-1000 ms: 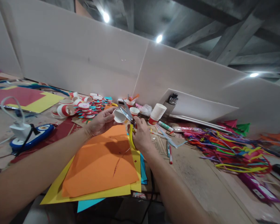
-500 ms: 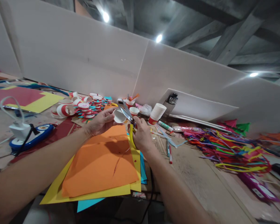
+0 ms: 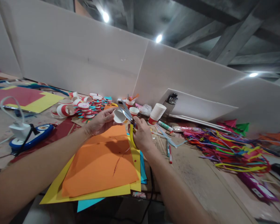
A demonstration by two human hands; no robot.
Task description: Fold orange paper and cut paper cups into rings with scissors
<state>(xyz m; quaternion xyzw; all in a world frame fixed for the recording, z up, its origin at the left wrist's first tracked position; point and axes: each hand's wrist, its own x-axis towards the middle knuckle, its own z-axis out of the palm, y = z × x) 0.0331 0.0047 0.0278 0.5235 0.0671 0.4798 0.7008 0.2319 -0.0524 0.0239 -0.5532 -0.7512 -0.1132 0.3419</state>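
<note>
A white paper cup (image 3: 119, 116) is gripped by its side in my left hand (image 3: 101, 122), its open mouth tilted toward me. Closed around yellow-handled scissors (image 3: 132, 137) is my right hand (image 3: 142, 133). The metal blades are parted and lie at the cup's right rim; whether the paper is between them I cannot tell. Below both hands lies a stack of orange paper (image 3: 100, 168) with yellow sheets (image 3: 88, 193) and blue sheets under it. Just behind the blades stands another paper cup (image 3: 134, 111).
Cut red-and-white cup pieces (image 3: 84, 107) cluster at the back left. A tall stack of paper cups (image 3: 157, 113) and a bottle (image 3: 170, 104) stand behind on the right. Colourful pipe cleaners (image 3: 231, 149) spread at far right. On the left lies a blue-and-white power strip (image 3: 35, 137).
Almost nothing differs. The scissor blades and my right hand have shifted very slightly at the cup's rim; my left hand keeps the cup in place.
</note>
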